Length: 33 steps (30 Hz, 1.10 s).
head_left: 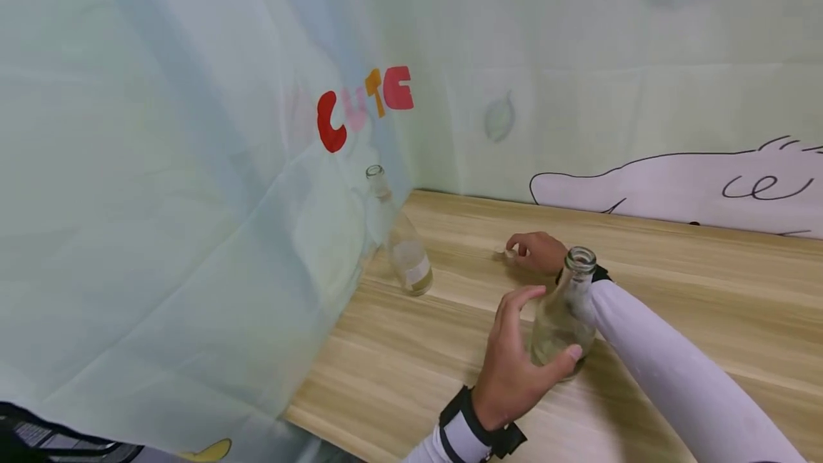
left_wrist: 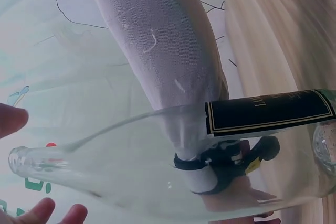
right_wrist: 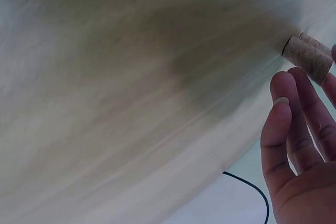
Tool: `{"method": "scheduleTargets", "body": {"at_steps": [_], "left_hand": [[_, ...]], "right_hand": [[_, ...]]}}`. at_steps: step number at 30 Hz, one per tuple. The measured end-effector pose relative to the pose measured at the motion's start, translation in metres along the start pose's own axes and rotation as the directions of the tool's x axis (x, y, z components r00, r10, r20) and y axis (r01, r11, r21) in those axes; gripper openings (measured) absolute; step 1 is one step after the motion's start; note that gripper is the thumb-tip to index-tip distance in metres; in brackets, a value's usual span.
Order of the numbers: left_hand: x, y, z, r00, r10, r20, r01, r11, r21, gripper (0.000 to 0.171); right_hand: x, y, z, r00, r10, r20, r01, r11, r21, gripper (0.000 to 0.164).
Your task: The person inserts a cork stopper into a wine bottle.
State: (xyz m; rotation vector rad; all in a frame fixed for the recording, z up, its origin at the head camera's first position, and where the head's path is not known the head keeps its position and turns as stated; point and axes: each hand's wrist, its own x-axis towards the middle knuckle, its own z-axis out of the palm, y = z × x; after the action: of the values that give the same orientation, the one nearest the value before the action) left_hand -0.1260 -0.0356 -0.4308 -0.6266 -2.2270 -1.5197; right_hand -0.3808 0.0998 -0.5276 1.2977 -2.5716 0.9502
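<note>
A clear glass bottle (head_left: 562, 324) stands upright on the wooden table, its black label (left_wrist: 270, 111) showing in the left wrist view. My left hand (head_left: 514, 363) is spread beside it, thumb in front of the lower body and fingers near its shoulder. Farther back, my right hand (head_left: 541, 252) reaches past the bottle, low over the table. Its index finger and thumb pinch a small cork (right_wrist: 307, 60), while the other fingers curl loosely below. A second cork (right_wrist: 315, 42) shows just behind that one, partly hidden by it.
Another clear bottle (head_left: 410, 259) with a pale label stands at the left, close to the hanging printed cloth (head_left: 257, 249). Cloth also lines the back of the wooden table (head_left: 398, 363). A dark object (head_left: 58, 441) lies at the bottom left, beyond the table's edge.
</note>
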Motion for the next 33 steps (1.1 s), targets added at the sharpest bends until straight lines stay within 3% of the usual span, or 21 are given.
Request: {"method": "scheduleTargets", "body": {"at_steps": [8,13,21,26,29,33], "left_hand": [[0.007,-0.008,0.003,1.000,0.008,-0.002,-0.008,1.000,0.004,0.069],[0.010,-0.015,0.005,0.999,0.020,-0.026,-0.019,0.999,0.029,0.068],[0.015,-0.020,0.007,0.999,-0.037,0.006,0.037,0.999,-0.025,0.070],[0.018,-0.022,0.010,0.998,-0.061,0.025,0.062,0.997,-0.036,0.070],[0.020,-0.024,0.011,0.997,-0.066,0.030,0.067,0.997,-0.033,0.071],[0.023,-0.027,0.013,0.998,-0.049,0.024,0.050,0.998,-0.028,0.072]], "right_hand": [[-0.013,0.005,-0.009,0.999,0.026,-0.034,-0.026,1.000,-0.004,0.017],[-0.020,0.003,-0.016,0.990,0.004,-0.138,-0.008,0.999,-0.032,0.018],[-0.041,-0.048,-0.073,0.959,0.040,-0.282,-0.034,0.999,0.023,0.017],[-0.053,-0.080,-0.111,0.910,0.071,-0.409,-0.078,0.997,-0.001,0.014],[-0.060,-0.102,-0.129,0.890,0.051,-0.454,-0.083,0.995,-0.052,0.016],[-0.068,-0.134,-0.153,0.879,-0.032,-0.476,-0.034,0.991,-0.129,0.022]]}}
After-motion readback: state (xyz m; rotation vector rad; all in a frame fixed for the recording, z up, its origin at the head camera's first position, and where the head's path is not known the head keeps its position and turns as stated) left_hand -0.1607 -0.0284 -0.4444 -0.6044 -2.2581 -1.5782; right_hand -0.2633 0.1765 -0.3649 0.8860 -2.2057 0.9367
